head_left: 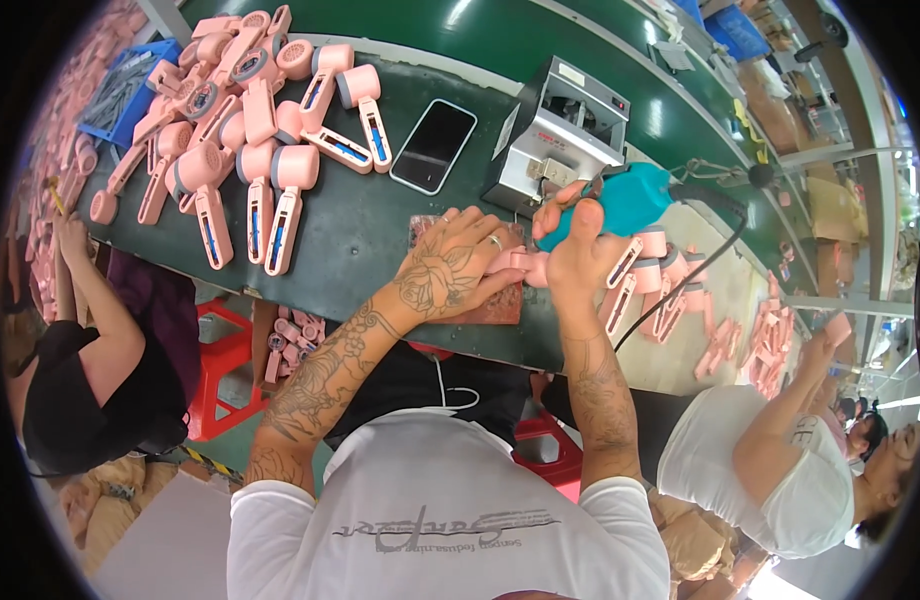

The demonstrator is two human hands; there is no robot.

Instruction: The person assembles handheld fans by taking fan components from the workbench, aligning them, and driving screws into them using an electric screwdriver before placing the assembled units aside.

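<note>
My left hand [448, 266] lies over a reddish pad [492, 308] at the bench's near edge. Its fingers press down on a pink handheld fan [533, 267], whose handle is mostly covered by the hand. Wrapped in my right hand [578, 245] is a teal electric screwdriver [628, 202], tilted low beside the fan; its tip is hidden by my fingers. A black cord runs from the tool's rear. Just beyond stands a silver and black box-shaped machine [520, 165], which looks like a screw feeder.
Several pink fans [265, 90] are heaped at the left, some with open handles. More fans [648, 280] lie at the right. A phone [434, 146] rests near the middle, and a blue crate [130, 95] stands far left. Co-workers sit on both sides.
</note>
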